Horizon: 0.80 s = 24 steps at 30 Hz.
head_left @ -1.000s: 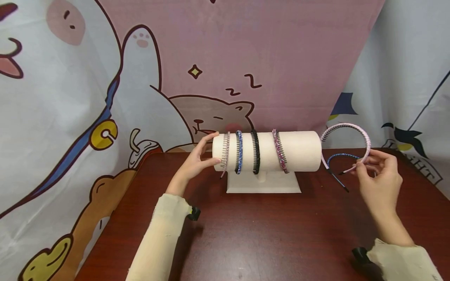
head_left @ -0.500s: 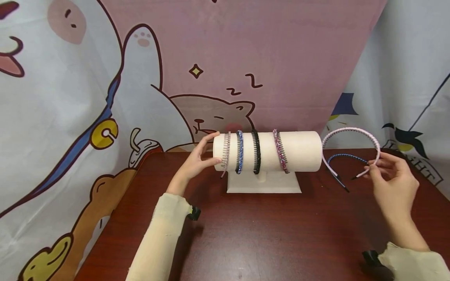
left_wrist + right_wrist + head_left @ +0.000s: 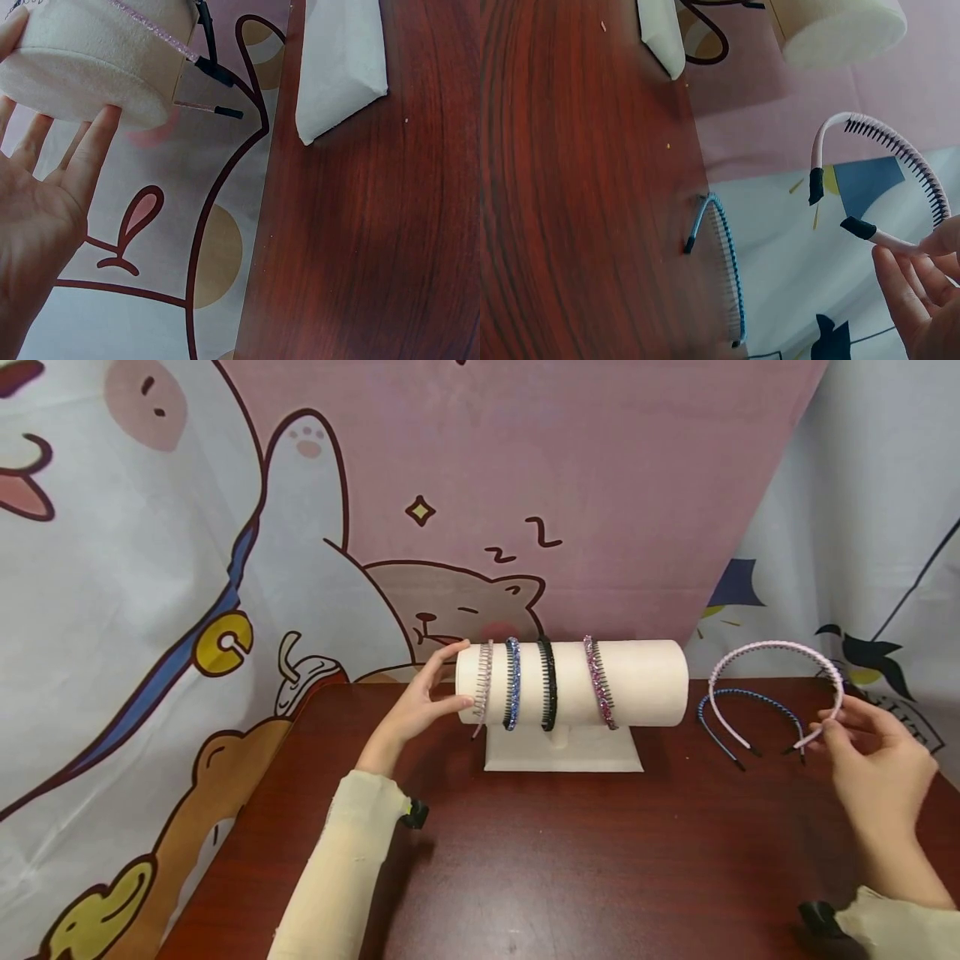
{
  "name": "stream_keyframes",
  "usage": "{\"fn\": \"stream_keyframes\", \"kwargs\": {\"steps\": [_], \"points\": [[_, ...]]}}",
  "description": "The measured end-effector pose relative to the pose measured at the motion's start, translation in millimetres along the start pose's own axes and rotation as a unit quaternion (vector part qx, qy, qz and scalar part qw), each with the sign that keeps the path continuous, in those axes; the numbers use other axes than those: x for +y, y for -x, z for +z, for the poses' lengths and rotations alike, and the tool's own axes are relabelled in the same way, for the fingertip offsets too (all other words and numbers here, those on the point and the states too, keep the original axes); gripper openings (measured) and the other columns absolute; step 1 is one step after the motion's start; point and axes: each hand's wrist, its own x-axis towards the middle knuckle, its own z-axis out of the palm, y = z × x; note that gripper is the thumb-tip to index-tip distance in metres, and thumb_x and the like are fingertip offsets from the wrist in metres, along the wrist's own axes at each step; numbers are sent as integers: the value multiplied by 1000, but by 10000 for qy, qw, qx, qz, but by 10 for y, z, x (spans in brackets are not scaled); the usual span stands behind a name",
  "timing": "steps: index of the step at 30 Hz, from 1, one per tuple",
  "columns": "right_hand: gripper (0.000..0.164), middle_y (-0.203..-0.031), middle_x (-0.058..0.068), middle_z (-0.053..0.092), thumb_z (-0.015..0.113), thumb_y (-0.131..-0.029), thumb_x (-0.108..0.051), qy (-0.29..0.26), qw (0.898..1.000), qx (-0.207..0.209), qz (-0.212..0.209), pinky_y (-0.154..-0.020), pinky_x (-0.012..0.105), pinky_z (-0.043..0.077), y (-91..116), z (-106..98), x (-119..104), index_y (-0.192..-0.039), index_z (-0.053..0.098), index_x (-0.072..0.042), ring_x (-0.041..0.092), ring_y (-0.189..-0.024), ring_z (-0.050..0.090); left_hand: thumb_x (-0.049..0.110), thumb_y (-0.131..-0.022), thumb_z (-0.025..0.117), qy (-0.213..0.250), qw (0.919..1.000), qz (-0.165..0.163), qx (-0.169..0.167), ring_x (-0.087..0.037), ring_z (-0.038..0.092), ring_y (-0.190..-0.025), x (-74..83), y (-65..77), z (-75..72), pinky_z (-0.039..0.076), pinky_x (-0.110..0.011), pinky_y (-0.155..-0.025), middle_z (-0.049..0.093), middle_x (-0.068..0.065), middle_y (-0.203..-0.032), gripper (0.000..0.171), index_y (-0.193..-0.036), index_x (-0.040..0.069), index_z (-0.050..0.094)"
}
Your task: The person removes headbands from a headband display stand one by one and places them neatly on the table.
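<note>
A cream headband display stand [image 3: 648, 681] has a horizontal padded roll on a flat base. My left hand [image 3: 416, 702] holds the roll's left end, thumb at the front and fingers spread over the end face in the left wrist view. At the far right, my right hand [image 3: 881, 777] pinches one arm of a pale pink toothed headband [image 3: 891, 133], raised to the right of the roll with its tips downward. Behind it, a blue headband [image 3: 738, 692] stands on the table. On the roll sit a thin pink headband [image 3: 486, 681], a glittery blue one [image 3: 512, 683], a black one [image 3: 548, 685] and a magenta one [image 3: 598, 683].
The dark red wooden table [image 3: 525, 860] lies under everything. Cartoon-printed cloth [image 3: 615, 485] hangs just behind its back edge and along the sides. The stand's base [image 3: 562, 756] is near the back edge. Tiny specks [image 3: 668, 145] lie on the table.
My right hand has moved right with the pale pink headband, drawing it away from the roll's right end. More of the blue headband shows now. My left hand keeps its hold on the roll.
</note>
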Motion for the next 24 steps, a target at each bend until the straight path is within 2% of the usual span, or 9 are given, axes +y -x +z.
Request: {"fn": "stream_keyframes", "kwargs": {"steps": [4, 10, 14, 17, 20, 22, 24], "points": [[34, -82, -35, 61, 59, -93, -1, 13, 9999, -3, 145, -58, 0, 45, -30, -67, 78, -125, 68, -7, -20, -65, 58, -4, -88, 66, 14, 10000, 16, -11, -42, 40, -138, -13, -6, 0, 44, -61, -102, 33, -13, -158, 80, -157, 13, 27], [33, -79, -33, 62, 58, -93, 1, -306, 9979, 42, 576, -56, 2, 46, -106, -163, 153, -122, 69, -11, -18, -64, 60, 1, -88, 69, -24, 10000, 40, 2, -32, 45, -136, -24, -2, -3, 46, -56, -102, 37, -4, -156, 79, -155, 23, 32], [37, -77, -24, 67, 54, -93, 7, -1301, 9849, -105, 1138, -54, 6, 48, -150, -255, 191, -106, 71, -24, -12, -61, 64, 3, -88, 69, -22, 9999, 122, -15, -31, 46, -135, -37, -5, -4, 46, -56, -102, 38, -2, -155, 79, -154, 25, 33], [43, -77, -16, 69, 50, -93, 12, -2249, 9658, -295, 1259, -52, 9, 50, -175, -328, 270, -97, 71, -25, -7, -60, 66, 3, -88, 69, -37, 9999, 149, -25, -31, 46, -135, -46, -10, -3, 47, -55, -101, 39, -2, -155, 78, -154, 26, 33], [42, -78, -12, 68, 48, -93, 13, -2703, 9548, -335, 1193, -52, 10, 50, -237, -384, 429, -95, 71, -22, -5, -60, 67, 2, -88, 69, -37, 9998, 168, -34, -35, 45, -135, -51, -11, -1, 48, -53, -100, 38, -3, -155, 78, -155, 23, 32], [35, -81, -11, 68, 53, -94, 9, -2839, 9526, -373, 1023, -53, 10, 51, -329, -435, 689, -99, 72, -20, -5, -62, 68, 1, -89, 69, -20, 9998, 178, -41, -37, 44, -136, -54, -13, 0, 48, -54, -100, 38, -5, -155, 78, -155, 21, 32], [30, -84, -11, 65, 56, -95, 5, -2800, 9526, -321, 1143, -54, 9, 51, -428, -494, 930, -104, 71, -19, -5, -63, 68, 1, -89, 68, 1, 9998, 190, -43, -39, 43, -136, -58, -14, 0, 47, -56, -100, 38, -6, -155, 78, -155, 20, 32]]}}
